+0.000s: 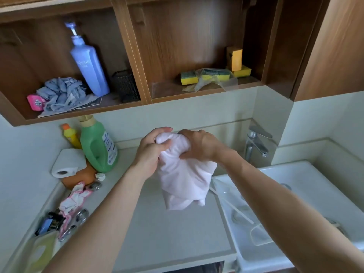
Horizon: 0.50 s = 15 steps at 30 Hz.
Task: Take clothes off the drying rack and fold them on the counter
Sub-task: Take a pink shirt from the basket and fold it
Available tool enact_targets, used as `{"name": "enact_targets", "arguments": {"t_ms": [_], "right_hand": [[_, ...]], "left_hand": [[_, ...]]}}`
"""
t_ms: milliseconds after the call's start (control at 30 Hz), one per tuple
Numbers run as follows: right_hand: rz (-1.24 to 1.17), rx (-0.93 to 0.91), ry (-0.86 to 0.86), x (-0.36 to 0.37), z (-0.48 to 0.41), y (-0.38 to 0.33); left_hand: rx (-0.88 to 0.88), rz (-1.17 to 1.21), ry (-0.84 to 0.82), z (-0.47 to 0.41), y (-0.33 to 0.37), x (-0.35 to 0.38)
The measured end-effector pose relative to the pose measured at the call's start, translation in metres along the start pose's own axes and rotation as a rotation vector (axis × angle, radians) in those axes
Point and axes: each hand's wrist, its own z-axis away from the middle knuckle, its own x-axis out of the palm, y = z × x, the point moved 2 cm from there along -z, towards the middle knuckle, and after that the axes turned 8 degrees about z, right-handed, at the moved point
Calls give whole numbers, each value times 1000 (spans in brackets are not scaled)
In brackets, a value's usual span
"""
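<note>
Both hands are above the counter [167,233], gripping one pale white garment [183,180] bunched at its top. Left hand [152,152]: fingers curled round the cloth's upper left, thumb pressed into the fabric. Right hand [201,146]: fingers curled over the top, thumb pinching from below. The garment hangs crumpled beneath the hands, just left of the white sink [295,174]; cannot tell whether its lower end touches the counter. Faucet [256,142] behind the right wrist. Green detergent bottle [96,146] and toilet paper roll [68,164] at the counter's left.
</note>
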Motion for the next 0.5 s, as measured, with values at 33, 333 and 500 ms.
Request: {"name": "enact_targets", "arguments": {"t_ms": [33,333,500], "right_hand": [[-7,3,12,0,1,2],[-349,-161,14,-35,43,-5],[-442,-83,127,-74,72,-10]], "left_hand": [[44,-88,-8,2,2,-1],[-19,-425,-399,28,9,-11],[-15,-309,-469,63,9,0]]}}
